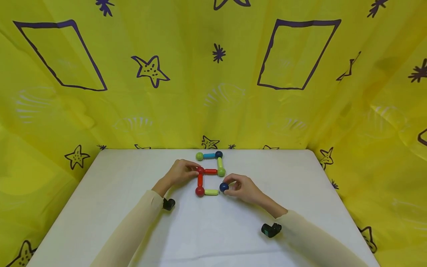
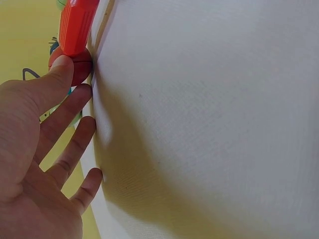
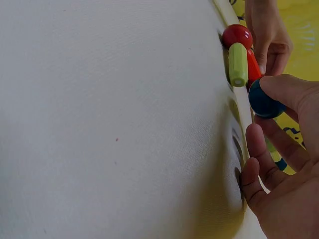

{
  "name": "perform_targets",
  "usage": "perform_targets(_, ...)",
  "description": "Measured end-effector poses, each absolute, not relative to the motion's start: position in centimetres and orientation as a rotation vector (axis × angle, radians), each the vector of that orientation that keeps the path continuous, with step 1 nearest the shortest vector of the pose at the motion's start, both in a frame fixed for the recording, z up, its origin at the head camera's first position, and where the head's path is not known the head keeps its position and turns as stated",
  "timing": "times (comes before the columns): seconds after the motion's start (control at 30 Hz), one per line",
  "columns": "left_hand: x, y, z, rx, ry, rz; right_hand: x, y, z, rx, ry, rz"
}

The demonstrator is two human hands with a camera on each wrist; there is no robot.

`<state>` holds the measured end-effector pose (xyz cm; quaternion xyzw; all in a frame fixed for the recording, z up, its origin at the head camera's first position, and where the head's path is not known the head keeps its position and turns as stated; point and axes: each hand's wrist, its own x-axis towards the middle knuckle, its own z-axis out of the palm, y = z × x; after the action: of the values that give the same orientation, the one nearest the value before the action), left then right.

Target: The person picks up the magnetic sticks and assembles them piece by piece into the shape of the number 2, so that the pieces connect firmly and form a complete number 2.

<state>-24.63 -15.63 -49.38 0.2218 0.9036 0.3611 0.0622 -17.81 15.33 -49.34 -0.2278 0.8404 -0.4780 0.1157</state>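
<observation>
Rods and balls are joined into a zigzag chain on the white table. My left hand [image 1: 181, 172] pinches the chain's upper red ball [image 2: 82, 69] between thumb and finger. From that ball one red rod [image 1: 211, 171] runs to a green ball [image 1: 221, 172], and another red rod [image 1: 200, 180] to the lower red ball [image 1: 199, 191]. A light green rod [image 3: 238, 64] sticks out of the lower red ball. Just off its free end, my right hand [image 1: 245, 189] pinches a dark blue ball [image 3: 265, 102], with a small gap between ball and rod.
Beyond the hands, the chain continues with a yellow-green rod [image 1: 219, 162], another dark blue ball [image 1: 218, 154], a blue rod [image 1: 209, 156] and a green ball [image 1: 199, 156]. A yellow patterned curtain [image 1: 186, 104] hangs behind the white table [image 1: 213, 230] and along its sides.
</observation>
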Motion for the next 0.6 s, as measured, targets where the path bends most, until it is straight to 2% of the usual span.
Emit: perform_targets(0.6, -24.42, -15.56, -49.2, 0.664, 2.752, 1.084, -16.84, 14.78, -50.08, -0.666, 2.553, -1.3)
